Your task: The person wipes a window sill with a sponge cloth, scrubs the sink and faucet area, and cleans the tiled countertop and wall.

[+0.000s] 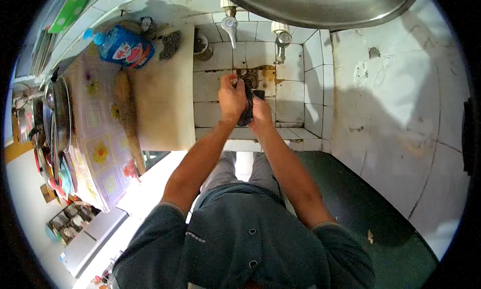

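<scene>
Over the tiled sink (210,99), both of my hands are closed around a black, crumpled-looking piece (246,111); its exact kind is not clear. My left hand (231,99) grips it from the left, with the fingers curled near its upper end. On the other side my right hand (261,112) presses against it, lower down, and a dark end (259,94) sticks out above that thumb. Behind the fingers lies the stained drain area (249,78). Two taps, a left one (229,26) and a right one (282,40), jut from the wall beyond my hands.
A large metal pan (325,8) hangs into view at the top. To the left are a pale board-like counter (163,98), a blue bottle (128,47), a dark scouring pad (170,44) and a flower-patterned cloth (100,123). A dark green surface (361,214) lies at right.
</scene>
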Demonstrator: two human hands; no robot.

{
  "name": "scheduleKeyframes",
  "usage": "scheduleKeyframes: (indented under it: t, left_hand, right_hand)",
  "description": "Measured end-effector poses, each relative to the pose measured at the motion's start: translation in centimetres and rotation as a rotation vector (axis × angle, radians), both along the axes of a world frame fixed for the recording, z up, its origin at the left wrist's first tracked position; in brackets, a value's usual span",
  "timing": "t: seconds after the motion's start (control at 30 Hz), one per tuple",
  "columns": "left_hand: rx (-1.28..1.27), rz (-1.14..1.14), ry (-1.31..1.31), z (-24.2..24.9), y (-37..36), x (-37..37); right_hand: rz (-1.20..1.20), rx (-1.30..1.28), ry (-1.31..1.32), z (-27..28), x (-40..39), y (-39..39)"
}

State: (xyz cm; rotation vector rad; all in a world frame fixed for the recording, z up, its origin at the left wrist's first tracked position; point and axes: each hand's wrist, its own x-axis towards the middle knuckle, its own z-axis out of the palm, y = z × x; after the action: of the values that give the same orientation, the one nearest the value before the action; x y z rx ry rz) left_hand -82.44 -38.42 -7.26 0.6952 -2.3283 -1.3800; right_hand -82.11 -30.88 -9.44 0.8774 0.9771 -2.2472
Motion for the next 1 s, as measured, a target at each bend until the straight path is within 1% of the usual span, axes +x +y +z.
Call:
scheduleKeyframes:
  t: [0.03, 0.1, 0.13, 0.17, 0.2, 0.23, 0.27, 0.3, 0.37, 0.4, 0.43, 0.47, 0.5, 0.53, 0.57, 0.6, 0.67, 0.7, 0.77, 0.8, 0.83, 0.87, 0.9, 0.93, 0.97, 1.0]
  left_hand:
    - [0.006, -0.037, 0.021, -0.9, -0.5, -0.5]
    - [0.048, -0.122, 0.078, -0.9, 3.4, 1.7]
    - [0.02, -0.244, 0.012, 0.7, 4.7, 2.6]
    - [0.021, -0.251, 0.009, -0.1, 4.0, 2.2]
    - [-0.037, -0.145, -0.093, -1.5, 2.4, 0.3]
    - [-0.087, -0.031, -0.208, -2.5, 0.9, -0.9]
    - [-0.069, 0.068, -0.192, -2.7, -0.6, -1.8]
    - [-0.071, 0.067, -0.184, -2.0, -1.2, -2.2]
    - [0.147, -0.024, -0.162, -0.7, -2.3, -1.3]
    - [0.414, -0.011, -0.156, -1.6, -2.9, -0.9]
    - [0.412, -0.018, -0.144, -2.5, -3.8, -0.6]
    - [0.554, -0.1, -0.214, -2.8, -4.7, 0.4]
    - [0.697, -0.176, -0.288, -1.6, -4.8, 1.5]
    - [0.686, -0.316, -0.34, -0.3, -4.8, 2.9]
    - [0.674, -0.456, -0.393, 2.3, -4.5, 4.1]
    - [0.676, -0.453, -0.396, 2.3, -4.1, 4.8]
    - [0.407, -0.6, -0.118, 1.6, -3.2, 5.4]
    - [0.407, -0.599, -0.116, 1.2, -3.3, 5.3]
    - [0.37, -0.518, -0.411, 0.1, -4.2, 4.7]
    - [0.371, -0.517, -0.41, -0.9, -4.6, 4.3]
    - [0.358, -0.481, -0.312, -2.1, -5.0, 4.0]
    - [0.344, -0.444, -0.214, -2.7, -5.2, 3.9]
    - [0.344, -0.441, -0.213, -2.4, -4.9, 3.7]
    - [0.46, -0.393, -0.165, -1.6, -4.1, 3.2]
    - [0.575, -0.346, -0.115, -0.9, -3.3, 2.7]
    - [0.573, -0.348, -0.115, -0.5, -2.6, 2.4]
  right_hand:
    - [0.012, 0.001, 0.008, -1.3, -0.5, 0.4]
    - [-0.147, -0.801, 0.138, -7.4, -0.8, 1.5]
    - [-0.237, -1.192, 0.178, -8.9, 0.5, 1.9]
    - [-0.245, -1.191, 0.179, -6.6, 0.2, 1.7]
    - [-0.034, -0.543, 0.057, -1.7, -1.3, 1.4]
    - [0.167, 0.116, -0.075, 1.2, -1.8, 1.6]
    - [0.169, 0.122, -0.077, 1.3, -1.9, 1.9]
    - [0.212, 0.11, -0.062, 1.3, -2.4, 2.1]
    - [0.293, 0.074, -0.062, 1.5, -2.0, 2.3]
    - [0.204, -0.099, -0.066, 4.8, -2.4, 2.9]
    - [0.153, -0.153, -0.088, 3.0, -3.3, 3.8]
    - [0.15, -0.15, -0.017, 1.9, -3.8, 4.8]
    - [0.151, -0.146, 0.048, 1.7, -4.2, 5.8]
    - [0.151, -0.145, 0.045, 1.4, -4.7, 6.7]
    - [0.176, -0.156, 0.098, 1.6, -5.0, 7.5]
    - [0.203, -0.169, 0.152, 1.7, -5.3, 8.0]
    - [0.182, -0.149, 0.181, 0.8, -5.5, 8.4]
    - [0.162, -0.128, 0.21, 0.2, -5.5, 8.5]
    - [0.121, -0.124, 0.238, -0.8, -5.2, 8.8]
    - [0.074, -0.122, 0.265, -1.6, -4.8, 8.9]
    - [0.075, -0.121, 0.264, -2.5, -4.2, 8.8]
    - [-0.019, -0.122, 0.211, -3.7, -3.3, 8.7]
    - [-0.114, -0.125, 0.159, -5.0, -2.4, 8.3]
    - [-0.09, -0.112, 0.131, -6.3, -1.2, 7.6]
    - [-0.09, -0.114, 0.133, -4.5, -0.4, 6.6]
    - [-0.058, -0.176, -0.059, -1.0, 0.2, 5.5]
